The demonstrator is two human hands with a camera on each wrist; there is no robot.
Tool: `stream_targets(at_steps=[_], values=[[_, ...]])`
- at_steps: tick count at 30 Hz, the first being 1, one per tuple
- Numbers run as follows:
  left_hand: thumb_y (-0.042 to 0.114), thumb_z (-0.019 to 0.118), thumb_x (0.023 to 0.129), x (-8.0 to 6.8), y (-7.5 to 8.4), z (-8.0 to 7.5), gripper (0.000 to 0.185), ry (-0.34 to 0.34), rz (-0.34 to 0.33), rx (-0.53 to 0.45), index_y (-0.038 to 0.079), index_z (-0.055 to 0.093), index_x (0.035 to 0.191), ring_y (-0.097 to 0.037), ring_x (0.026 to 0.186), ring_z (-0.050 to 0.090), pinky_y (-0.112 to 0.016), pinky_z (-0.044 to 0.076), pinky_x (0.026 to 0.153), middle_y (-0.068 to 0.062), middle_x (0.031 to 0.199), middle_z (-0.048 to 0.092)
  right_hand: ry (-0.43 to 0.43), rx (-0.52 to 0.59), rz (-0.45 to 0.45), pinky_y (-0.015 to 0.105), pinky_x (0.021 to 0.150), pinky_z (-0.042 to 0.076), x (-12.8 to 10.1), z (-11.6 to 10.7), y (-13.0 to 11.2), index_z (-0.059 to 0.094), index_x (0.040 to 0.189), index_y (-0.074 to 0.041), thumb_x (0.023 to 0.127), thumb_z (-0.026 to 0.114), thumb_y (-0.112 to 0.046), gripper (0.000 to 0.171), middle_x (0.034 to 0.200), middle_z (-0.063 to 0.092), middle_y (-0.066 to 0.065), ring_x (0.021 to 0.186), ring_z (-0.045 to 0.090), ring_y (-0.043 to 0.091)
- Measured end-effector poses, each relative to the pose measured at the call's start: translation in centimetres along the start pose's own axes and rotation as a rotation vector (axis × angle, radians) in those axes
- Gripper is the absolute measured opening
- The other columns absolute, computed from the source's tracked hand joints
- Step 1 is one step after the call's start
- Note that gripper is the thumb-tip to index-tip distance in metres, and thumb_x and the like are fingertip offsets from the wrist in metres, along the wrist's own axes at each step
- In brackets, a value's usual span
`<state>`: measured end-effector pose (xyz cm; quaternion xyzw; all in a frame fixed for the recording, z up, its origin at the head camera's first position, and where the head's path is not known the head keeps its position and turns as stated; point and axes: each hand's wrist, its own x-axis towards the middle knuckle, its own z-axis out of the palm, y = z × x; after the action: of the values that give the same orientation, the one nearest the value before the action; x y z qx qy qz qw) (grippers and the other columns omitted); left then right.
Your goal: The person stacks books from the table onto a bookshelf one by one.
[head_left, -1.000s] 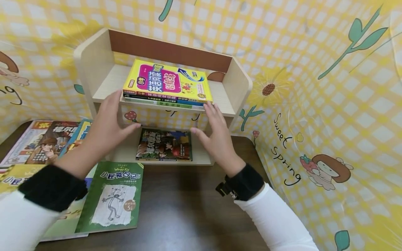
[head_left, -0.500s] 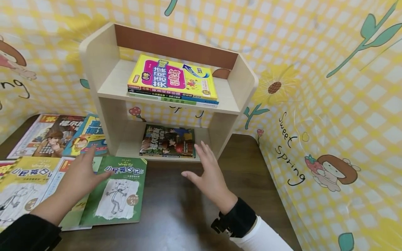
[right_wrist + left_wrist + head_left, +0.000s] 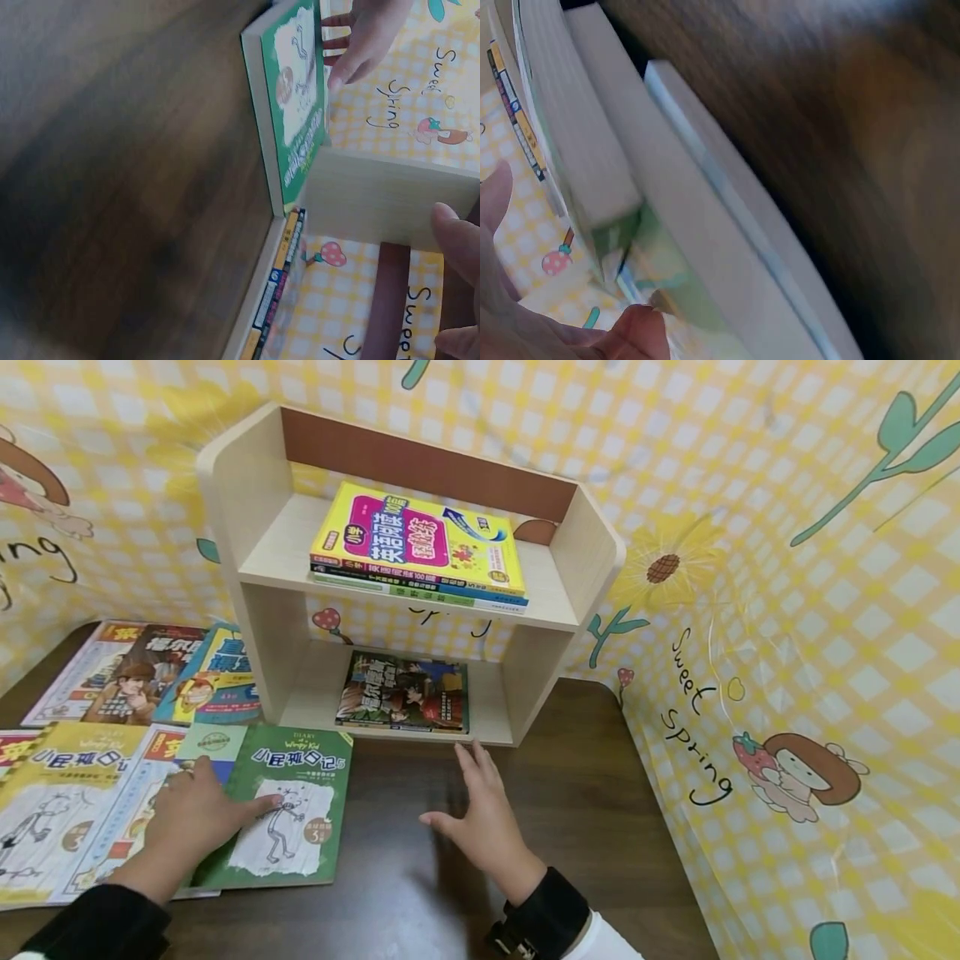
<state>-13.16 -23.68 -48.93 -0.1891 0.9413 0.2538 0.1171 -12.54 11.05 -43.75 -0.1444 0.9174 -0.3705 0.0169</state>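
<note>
My left hand (image 3: 201,810) lies with straight fingers on the left part of a green paperback (image 3: 288,806) that lies flat on the dark wooden table (image 3: 570,802). The right wrist view shows the same green paperback (image 3: 296,105) edge-on, with the left hand's fingers (image 3: 358,46) on its cover. My right hand (image 3: 478,814) is spread open just above the table, in front of the small wooden shelf (image 3: 558,635), and holds nothing. A stack of books with a yellow one on top (image 3: 416,542) lies on the upper shelf. A dark comic book (image 3: 405,693) lies on the lower one.
Several more books (image 3: 112,693) are spread flat over the table's left side, and a yellow-covered one (image 3: 52,802) is nearest me. Yellow checked sheeting (image 3: 787,610) with cartoon prints walls in the back and right. The left wrist view is a blur of book edges (image 3: 667,217).
Both hands have dropped from the front of the upper shelf's book stack to the table. The left hand has landed on the green paperback, and the right hand has come back toward me.
</note>
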Motion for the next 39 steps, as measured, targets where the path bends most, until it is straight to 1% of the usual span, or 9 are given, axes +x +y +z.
stream_targets(at_steps=[4,11,15,18,22,26,28,32,39], values=[[0.082,0.067,0.059,-0.2,0.8,0.9,0.148,-0.001,0.002,0.015,-0.024,0.004,0.140,-0.068,0.117,0.022,-0.073,0.036,0.089,-0.053,0.128,0.017,-0.025,-0.022,0.046,0.057,0.107,0.033,-0.2,0.9,0.1,0.026,0.153,-0.016,0.078,0.080,-0.033,0.094,0.161,0.011,0.011,0.146,0.012,0.036],[0.063,0.080,0.063,-0.2,2.3,1.5,0.143,-0.008,-0.001,0.018,-0.013,-0.007,0.146,-0.071,0.118,0.018,-0.075,0.035,0.088,-0.054,0.132,0.009,-0.035,-0.023,0.080,0.060,0.107,0.031,-0.3,1.7,0.4,0.028,0.153,-0.015,0.077,0.081,-0.032,0.094,0.161,0.012,0.014,0.145,0.014,0.038],[0.057,0.083,0.065,-0.2,2.8,1.3,0.140,-0.018,-0.006,0.011,-0.016,-0.006,0.145,-0.069,0.114,0.024,-0.072,0.037,0.088,-0.055,0.128,0.012,-0.049,-0.019,0.095,0.061,0.107,0.031,-0.3,2.0,0.6,0.029,0.152,-0.014,0.078,0.081,-0.032,0.093,0.160,0.012,0.015,0.145,0.014,0.038],[0.056,0.083,0.065,-0.1,2.9,1.1,0.137,-0.034,-0.009,0.021,-0.021,0.000,0.142,-0.066,0.109,0.031,-0.069,0.040,0.087,-0.055,0.123,0.018,-0.061,-0.011,0.103,0.063,0.107,0.029,-0.4,2.2,1.0,0.028,0.153,-0.013,0.078,0.081,-0.032,0.093,0.160,0.012,0.015,0.145,0.013,0.038],[0.057,0.080,0.069,0.2,2.8,1.2,0.132,-0.091,-0.009,0.033,-0.025,0.003,0.138,-0.060,0.103,0.043,-0.062,0.045,0.083,-0.053,0.122,0.026,-0.076,0.003,0.116,0.064,0.107,0.027,-0.6,2.5,1.3,0.027,0.153,-0.015,0.079,0.080,-0.032,0.092,0.161,0.011,0.013,0.146,0.012,0.038],[0.052,0.077,0.076,0.4,2.1,1.2,0.127,-0.134,0.037,-0.021,-0.027,-0.001,0.136,-0.058,0.103,0.047,-0.060,0.047,0.083,-0.051,0.122,0.032,-0.077,0.027,0.129,0.066,0.107,0.025,-0.6,2.5,1.5,0.027,0.153,-0.016,0.080,0.079,-0.031,0.091,0.161,0.010,0.012,0.146,0.010,0.039],[0.049,0.076,0.078,0.4,1.6,1.2,0.123,-0.136,0.066,-0.058,-0.029,-0.001,0.135,-0.061,0.109,0.043,-0.063,0.044,0.088,-0.052,0.123,0.030,-0.080,0.033,0.134,0.066,0.107,0.024,-0.7,2.6,1.6,0.027,0.153,-0.015,0.080,0.079,-0.030,0.091,0.161,0.010,0.013,0.146,0.010,0.039],[0.040,0.075,0.082,0.3,0.7,1.3,0.116,-0.108,0.111,-0.140,-0.027,-0.003,0.136,-0.064,0.117,0.033,-0.067,0.037,0.095,-0.053,0.126,0.025,-0.089,0.041,0.144,0.067,0.107,0.024,-0.8,2.6,2.0,0.027,0.153,-0.014,0.080,0.079,-0.030,0.091,0.161,0.010,0.015,0.145,0.010,0.041],[0.024,0.066,0.091,-0.3,0.4,1.5,0.087,-0.050,0.228,-0.232,-0.014,0.006,0.141,-0.062,0.118,0.035,-0.068,0.037,0.093,-0.048,0.130,0.030,-0.086,0.078,0.160,0.062,0.106,0.030,-0.8,3.0,2.6,0.027,0.153,-0.013,0.082,0.078,-0.029,0.089,0.160,0.012,0.016,0.144,0.016,0.041]])
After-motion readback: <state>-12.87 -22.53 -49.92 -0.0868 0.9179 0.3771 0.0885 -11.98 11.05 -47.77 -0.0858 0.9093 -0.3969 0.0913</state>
